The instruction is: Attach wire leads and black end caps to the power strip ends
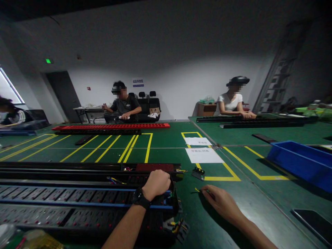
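Note:
My left hand (157,183), with a black watch on its wrist, is closed over the right end of a long black power strip (103,197) with blue edges. Its fingertips are hidden, so what they grip cannot be made out. On the green tabletop to the right, my right hand (220,199) pinches a short dark wire (197,190) with a yellow end between thumb and forefinger. Loose coloured wires (178,226) stick out at the right end of a nearer power strip (88,218). A small black part (198,174) lies just beyond my right hand.
Behind the strips lies another black rail (77,169). White paper sheets (204,155) sit on yellow-taped outlines. A blue bin (303,162) and a phone (313,223) are at the right. Across the table, a red rail (111,127) lies before one of several co-workers (126,107).

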The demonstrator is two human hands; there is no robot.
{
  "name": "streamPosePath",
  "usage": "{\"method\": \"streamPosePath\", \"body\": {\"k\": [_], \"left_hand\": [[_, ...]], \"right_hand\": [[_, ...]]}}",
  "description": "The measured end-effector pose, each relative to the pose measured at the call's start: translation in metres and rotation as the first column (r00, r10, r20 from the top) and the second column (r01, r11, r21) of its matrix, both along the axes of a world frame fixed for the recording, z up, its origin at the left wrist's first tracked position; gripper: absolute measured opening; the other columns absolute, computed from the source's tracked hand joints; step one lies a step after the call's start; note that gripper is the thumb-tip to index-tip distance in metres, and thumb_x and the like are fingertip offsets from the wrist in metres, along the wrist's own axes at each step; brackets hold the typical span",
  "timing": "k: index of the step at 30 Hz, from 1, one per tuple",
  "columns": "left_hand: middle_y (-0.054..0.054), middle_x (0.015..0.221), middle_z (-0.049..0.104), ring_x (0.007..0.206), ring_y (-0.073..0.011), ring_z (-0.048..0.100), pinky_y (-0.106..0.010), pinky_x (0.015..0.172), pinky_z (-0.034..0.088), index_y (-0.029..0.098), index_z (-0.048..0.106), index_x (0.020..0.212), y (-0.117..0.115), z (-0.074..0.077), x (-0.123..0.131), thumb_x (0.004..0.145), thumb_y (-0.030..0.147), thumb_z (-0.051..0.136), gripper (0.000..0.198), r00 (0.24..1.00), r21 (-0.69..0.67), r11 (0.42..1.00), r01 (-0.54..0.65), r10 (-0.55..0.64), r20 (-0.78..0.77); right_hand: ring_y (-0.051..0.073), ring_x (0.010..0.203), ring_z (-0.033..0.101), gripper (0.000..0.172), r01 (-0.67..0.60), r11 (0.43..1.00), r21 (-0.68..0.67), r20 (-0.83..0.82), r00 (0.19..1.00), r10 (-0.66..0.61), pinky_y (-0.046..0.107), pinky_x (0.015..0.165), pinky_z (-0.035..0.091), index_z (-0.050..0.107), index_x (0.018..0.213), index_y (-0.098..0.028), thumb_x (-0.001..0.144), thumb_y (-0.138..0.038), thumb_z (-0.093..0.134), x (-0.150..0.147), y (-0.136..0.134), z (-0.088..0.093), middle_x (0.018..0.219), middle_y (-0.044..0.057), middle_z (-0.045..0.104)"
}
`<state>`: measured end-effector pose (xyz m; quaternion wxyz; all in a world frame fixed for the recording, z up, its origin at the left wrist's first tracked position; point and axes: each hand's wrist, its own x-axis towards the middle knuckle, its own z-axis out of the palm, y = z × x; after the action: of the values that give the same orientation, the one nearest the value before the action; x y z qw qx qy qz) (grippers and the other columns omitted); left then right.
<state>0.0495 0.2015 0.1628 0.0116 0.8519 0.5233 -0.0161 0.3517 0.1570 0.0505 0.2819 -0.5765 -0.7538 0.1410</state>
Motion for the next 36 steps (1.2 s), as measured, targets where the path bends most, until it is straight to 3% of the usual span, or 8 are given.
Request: {"method": "streamPosePath", "body": {"k": [6,11,17,28,36], "left_hand": [[-0.018,0.105,0.082,0.104,-0.0363,0.079,-0.047,0.094,0.063,0.016,0.084,0.098,-0.0002,-0.0012,0.0,0.1,0.019,0.051,0.033,1.0,0.005,1.0,0.003,-0.003,-0.003],[-0.018,0.105,0.082,0.104,-0.0364,0.079,-0.047,0.093,0.063,0.016,0.084,0.099,-0.001,0.0001,0.001,0.1,0.018,0.052,0.033,1.0,0.007,1.0,0.009,-0.009,-0.003],[-0.018,0.104,0.082,0.104,-0.036,0.079,-0.046,0.094,0.063,0.016,0.084,0.099,-0.0011,-0.0002,0.0009,0.099,0.018,0.052,0.033,1.0,0.008,1.0,0.014,-0.014,0.002],[-0.018,0.103,0.082,0.102,-0.0358,0.079,-0.045,0.092,0.062,0.017,0.085,0.099,0.0012,-0.0048,-0.0003,0.098,0.019,0.053,0.032,1.0,0.017,1.0,0.018,-0.018,0.014],[-0.017,0.103,0.082,0.102,-0.0361,0.079,-0.046,0.091,0.063,0.017,0.085,0.099,0.0012,-0.0059,-0.0007,0.098,0.019,0.053,0.032,0.999,0.026,0.999,0.032,-0.032,0.013]], "right_hand": [[0.024,0.052,0.063,0.043,0.001,1.0,-0.022,0.076,0.997,0.0,0.031,0.056,0.031,0.075,0.117,-0.024,0.105,-0.049,0.041,0.0007,-0.001,-0.002,0.056,0.0,0.064],[0.024,0.055,0.063,0.046,-0.02,0.998,-0.054,0.118,0.993,0.026,0.032,0.058,0.028,0.075,0.11,-0.024,0.106,-0.049,0.038,-0.0005,-0.0022,0.0023,0.059,0.001,0.064],[0.023,0.053,0.061,0.045,-0.016,0.998,-0.053,0.115,0.993,0.022,0.031,0.057,0.027,0.075,0.115,-0.024,0.106,-0.049,0.039,0.0001,-0.0013,-0.0003,0.056,0.0,0.062],[0.024,0.056,0.066,0.044,-0.029,0.998,-0.062,0.106,0.994,0.036,0.031,0.058,0.032,0.077,0.11,-0.025,0.106,-0.049,0.041,0.0011,-0.0018,0.0038,0.06,0.002,0.067],[0.024,0.054,0.066,0.041,-0.011,1.0,-0.015,0.113,0.994,0.013,0.031,0.056,0.03,0.077,0.106,-0.027,0.106,-0.049,0.042,-0.0003,-0.0018,0.0012,0.058,0.001,0.066]]}}
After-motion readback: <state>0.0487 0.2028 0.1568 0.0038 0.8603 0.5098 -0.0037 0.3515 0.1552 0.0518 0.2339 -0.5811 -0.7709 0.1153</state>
